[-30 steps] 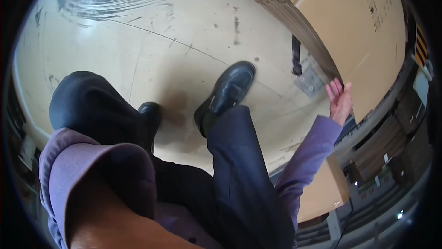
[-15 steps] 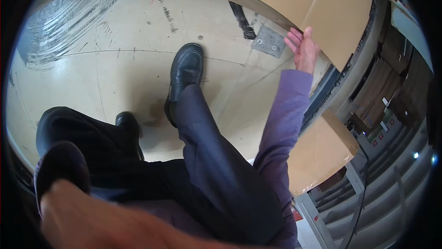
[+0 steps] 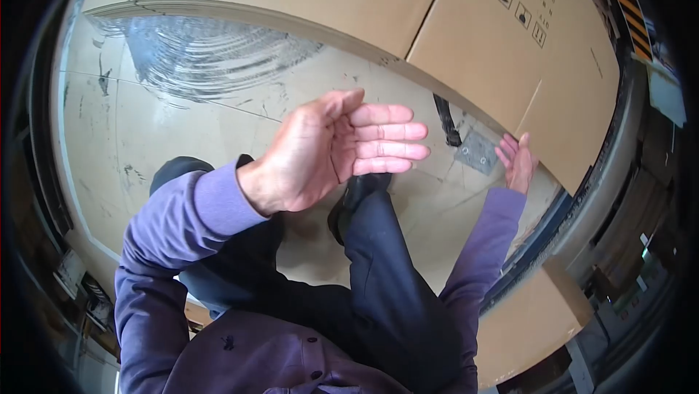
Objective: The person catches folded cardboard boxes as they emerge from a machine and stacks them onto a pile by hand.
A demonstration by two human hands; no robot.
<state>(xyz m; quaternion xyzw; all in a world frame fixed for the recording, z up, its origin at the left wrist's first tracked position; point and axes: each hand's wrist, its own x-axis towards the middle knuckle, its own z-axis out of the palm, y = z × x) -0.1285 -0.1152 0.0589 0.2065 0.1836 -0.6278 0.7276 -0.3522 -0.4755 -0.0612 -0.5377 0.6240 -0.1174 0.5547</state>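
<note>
My left hand is held out in mid-air, palm showing and fingers stretched, with nothing in it. Beyond it lies a stack of flat cardboard sheets whose top sheet bears printed symbols and a dark slot. My right hand is at the near edge of this stack, towards its right end. Its fingers are spread at the sheets' edge, the thumb by the top face; it grips nothing that I can make out.
Below is a scuffed pale floor with a metal plate and a black strap. A cardboard box stands at the lower right. Yellow-black striping marks the upper right. My legs and shoe are below my hands.
My left hand has come up from the lower left to the middle, fingers stretched. The view has shifted, so more of the cardboard shows. My right hand stays at the stack's edge.
</note>
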